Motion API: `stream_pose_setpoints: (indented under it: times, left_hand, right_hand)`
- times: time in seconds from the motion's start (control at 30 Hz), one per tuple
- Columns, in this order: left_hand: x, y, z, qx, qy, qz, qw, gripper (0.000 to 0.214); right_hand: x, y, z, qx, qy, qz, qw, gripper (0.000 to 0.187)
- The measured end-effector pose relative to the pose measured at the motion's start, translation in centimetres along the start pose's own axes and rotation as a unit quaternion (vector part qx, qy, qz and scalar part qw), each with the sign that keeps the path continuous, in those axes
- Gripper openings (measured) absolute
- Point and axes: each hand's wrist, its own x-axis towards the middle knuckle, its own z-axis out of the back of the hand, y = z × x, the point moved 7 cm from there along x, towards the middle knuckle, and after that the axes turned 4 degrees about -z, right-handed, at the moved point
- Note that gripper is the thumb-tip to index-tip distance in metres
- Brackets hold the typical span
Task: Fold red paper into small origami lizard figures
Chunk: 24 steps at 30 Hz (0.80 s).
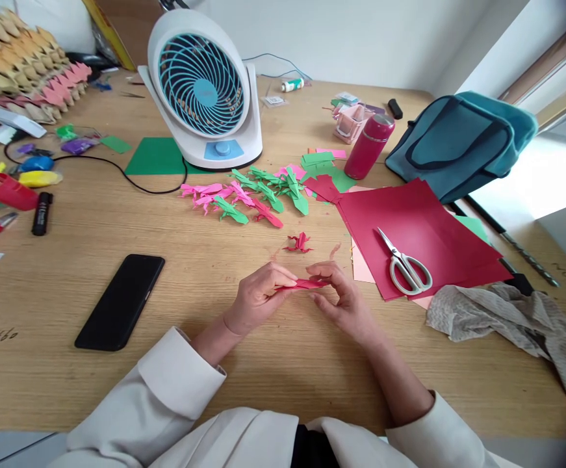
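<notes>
your left hand (pixel 258 296) and your right hand (pixel 341 299) are close together over the table (pixel 263 364), and both pinch the same red paper (pixel 308 283) — a small folded strip that runs between your fingertips. the left fingers press down on its left end, the right fingers hold its right end. the paper sits just above the wood, near the middle of the table.

just past your hands lies a small red crane (pixel 299 243), apart from them. farther back is a row of pink and green cranes (pixel 251 195), and behind those stands the fan (pixel 199 91).

to your right the red sheets (pixel 409 221) start — their near left edge is close to your right hand. the scissors (pixel 406 265) lie on top of them. a grey cloth (pixel 501 318) lies by the right edge of the table, and a bag (pixel 458 140) sits behind it, with a bottle (pixel 368 146) to its left.

to your left the phone (pixel 121 300) lies flat, well apart from your left hand. the wood between the phone and your hands is bare, and so is the strip between your hands and the near edge of the table, where your sleeves are.
</notes>
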Motion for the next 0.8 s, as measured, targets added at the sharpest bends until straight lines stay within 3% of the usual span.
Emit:
stream_pose_setpoints:
  times: [0.1,0.2,0.47,0.8]
  left_hand:
    - [-0.2,1.1,-0.5,0.004,0.004,0.099,0.995,0.002]
    - [-0.7,1.9,-1.3,-0.011,0.026,0.196,0.98,0.005]
    - [-1.9,3.5,-3.1,-0.126,0.073,0.307,0.94,0.014]
    - [-2.2,4.1,-3.6,-0.157,0.09,0.314,0.932,0.021]
  right_hand:
    - [0.0,0.0,-0.4,0.002,0.022,-0.027,0.999,0.016]
    - [-0.1,-1.0,-0.8,0.033,0.023,-0.087,0.995,0.017]
    - [-0.4,-2.1,-1.2,0.08,0.018,-0.118,0.99,0.026]
    - [-0.4,-2.7,-1.5,0.096,0.017,-0.15,0.984,0.022]
